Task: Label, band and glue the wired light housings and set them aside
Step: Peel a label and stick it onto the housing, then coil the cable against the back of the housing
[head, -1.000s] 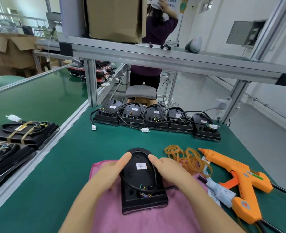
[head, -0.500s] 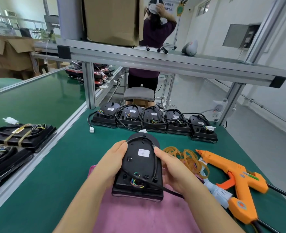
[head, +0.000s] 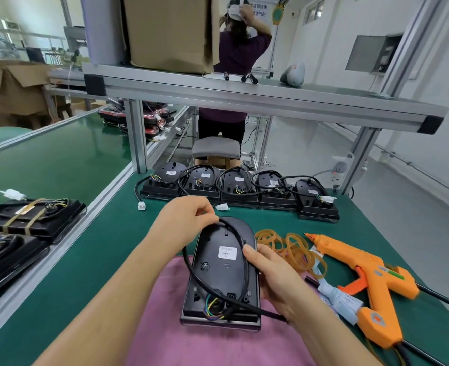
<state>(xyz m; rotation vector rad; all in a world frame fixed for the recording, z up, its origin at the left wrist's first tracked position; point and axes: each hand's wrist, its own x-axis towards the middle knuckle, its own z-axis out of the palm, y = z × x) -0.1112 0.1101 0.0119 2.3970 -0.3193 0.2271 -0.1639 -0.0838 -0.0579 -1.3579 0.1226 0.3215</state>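
1. Lying to the right of the work spot in the head view, a loose heap of rubber bands [head: 292, 247] touches the nozzle end of an orange glue gun [head: 371, 281]. A pale labelled bottle [head: 336, 297] rests against the gun's near side.
2. At the far edge of the green bench [head: 99, 260], five more housings [head: 239, 191] stand side by side, their black leads looped over them. Two white connectors [head: 222, 206] lie on the mat just in front.
3. On the conveyor to the left sits a banded housing [head: 33, 216], with other dark units nearer the camera, partly cut off by the frame.
4. An aluminium shelf [head: 244, 96] spans the bench overhead and carries a cardboard box [head: 168, 33]. Beyond it another person [head: 239, 56] stands with their back turned, behind a grey stool [head: 216, 147].
5. The housing [head: 223, 276] being worked on lies back-face up over a pink cloth [head: 191, 339], rounded end away from the wearer, with a white label [head: 227, 252] on its back. Nothing blocks the view of it except the two hands at its edges.
6. The left hand [head: 186, 220] reaches to the rounded end and pinches the black cable [head: 185, 253] between thumb and forefinger, the other fingers curled.
7. The right hand [head: 273, 276] grips the housing's right edge, thumb laid on the back face beside the label. The cable's free end passes under its palm.
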